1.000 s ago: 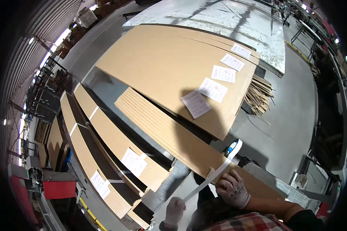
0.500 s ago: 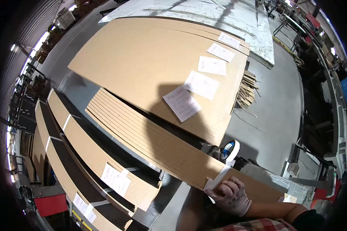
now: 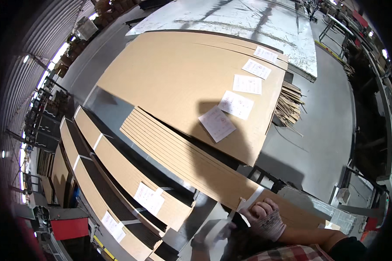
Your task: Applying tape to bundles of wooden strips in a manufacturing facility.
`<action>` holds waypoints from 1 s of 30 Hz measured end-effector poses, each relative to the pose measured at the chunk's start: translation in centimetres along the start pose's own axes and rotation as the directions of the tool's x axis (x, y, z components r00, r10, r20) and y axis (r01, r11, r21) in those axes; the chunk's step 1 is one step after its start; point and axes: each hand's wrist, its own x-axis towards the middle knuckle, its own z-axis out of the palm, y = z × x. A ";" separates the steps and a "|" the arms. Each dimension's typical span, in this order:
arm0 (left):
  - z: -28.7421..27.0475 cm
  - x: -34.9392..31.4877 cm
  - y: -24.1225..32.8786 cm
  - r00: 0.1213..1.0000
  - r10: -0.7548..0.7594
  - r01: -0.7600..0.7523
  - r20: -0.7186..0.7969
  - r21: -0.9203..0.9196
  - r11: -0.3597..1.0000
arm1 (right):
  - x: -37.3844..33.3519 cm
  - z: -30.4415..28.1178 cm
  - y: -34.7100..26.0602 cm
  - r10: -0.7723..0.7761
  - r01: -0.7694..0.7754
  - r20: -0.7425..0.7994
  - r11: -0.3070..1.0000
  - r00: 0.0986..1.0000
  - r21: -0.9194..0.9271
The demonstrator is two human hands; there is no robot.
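Observation:
My right hand (image 3: 265, 219), in a pale glove, is closed with curled fingers at the near edge of a stack of narrow cardboard strips (image 3: 178, 158). Its thumb side presses on a white tape band (image 3: 253, 196) that crosses the stack. Lower and to the left, my left hand (image 3: 200, 239) is blurred and shaded, closed around a white tape roll (image 3: 217, 231). Tape runs from the roll up to the stack's near edge beside the right hand. A small torn cardboard bit (image 3: 241, 202) stands out next to the band.
Large cardboard sheets (image 3: 174, 69) with several paper labels (image 3: 217, 124) lie beyond the strips. On the left are taped cardboard bundles (image 3: 126, 165) and a red panel (image 3: 68, 229). Behind stands a white-topped table (image 3: 231, 19); thin scraps (image 3: 289, 104) stick out at the right.
The tape roll has gone from the stack's far side to its near side, where my left hand has come into view holding it. My right hand keeps its place; the view has shifted slightly.

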 end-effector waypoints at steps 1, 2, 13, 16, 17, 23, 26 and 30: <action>4.6 -0.9 6.5 0.999 -0.027 0.023 -0.028 -0.124 0.992 | -0.8 -0.3 -0.3 0.064 -0.066 0.033 0.997 0.997 0.050; 6.2 1.0 7.7 0.969 -0.043 0.114 -0.242 0.291 0.950 | -1.8 0.1 0.1 0.169 -0.177 0.054 0.959 0.984 0.222; 6.5 1.3 8.4 0.896 0.034 0.053 -0.442 0.182 0.982 | 13.2 -7.7 8.9 -0.189 0.212 0.774 0.975 0.605 0.072; 6.9 2.8 6.7 0.836 0.188 -0.074 -0.516 0.234 0.970 | 11.6 -3.5 12.9 -0.059 -0.163 0.817 0.969 0.574 0.184; 7.0 3.1 5.9 0.831 0.183 -0.085 -0.525 0.204 0.975 | 10.1 -2.0 14.8 0.068 -0.137 0.761 0.990 0.645 0.027; 2.1 12.9 -10.7 0.816 0.354 -0.548 -0.457 -0.418 0.724 | 5.6 -3.2 11.1 0.259 -0.332 0.290 0.911 0.921 0.243; 4.5 13.8 -9.7 0.624 0.472 -0.625 -0.622 -0.035 0.780 | 5.0 -5.9 3.0 0.074 -0.097 0.470 0.995 0.880 0.025; 8.1 11.7 -3.8 0.316 0.702 -0.467 -0.638 0.540 0.700 | 3.4 -4.5 2.2 0.105 -0.094 0.513 0.994 0.852 -0.048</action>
